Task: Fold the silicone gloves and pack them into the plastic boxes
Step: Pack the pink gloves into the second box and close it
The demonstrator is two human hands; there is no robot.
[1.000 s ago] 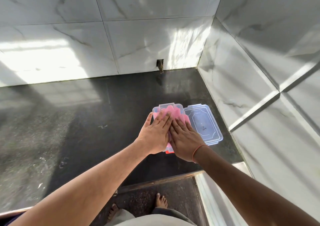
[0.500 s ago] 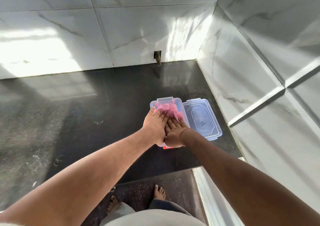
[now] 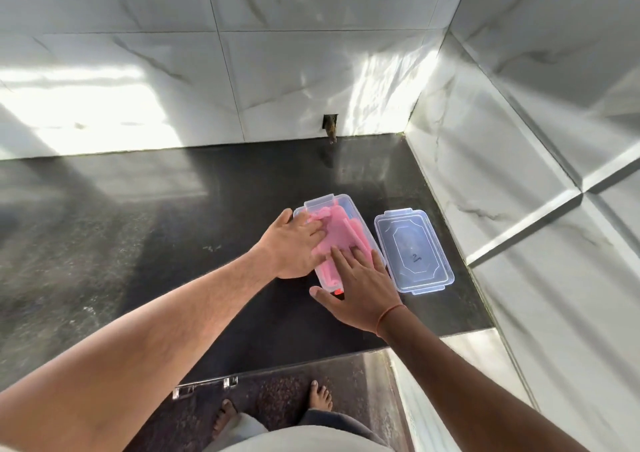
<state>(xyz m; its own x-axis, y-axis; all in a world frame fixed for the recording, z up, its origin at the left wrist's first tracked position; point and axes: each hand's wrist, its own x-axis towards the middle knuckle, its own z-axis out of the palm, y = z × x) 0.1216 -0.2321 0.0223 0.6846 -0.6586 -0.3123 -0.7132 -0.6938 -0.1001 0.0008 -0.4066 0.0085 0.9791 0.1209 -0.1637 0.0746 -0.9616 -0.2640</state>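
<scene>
Spanning the corner, a dark tabletop (image 3: 138, 243) carries a clear plastic box (image 3: 349, 205) holding pink silicone gloves (image 3: 337, 229); its lid (image 3: 414, 250) lies just beside. Left hand (image 3: 292, 243) and right hand (image 3: 363, 287) press flat, fingers (image 3: 341, 255) spread.

A dark stone counter (image 3: 138, 243) carries a clear box (image 3: 349, 209); its lid (image 3: 414, 250) lies flat just right of the box.
</scene>
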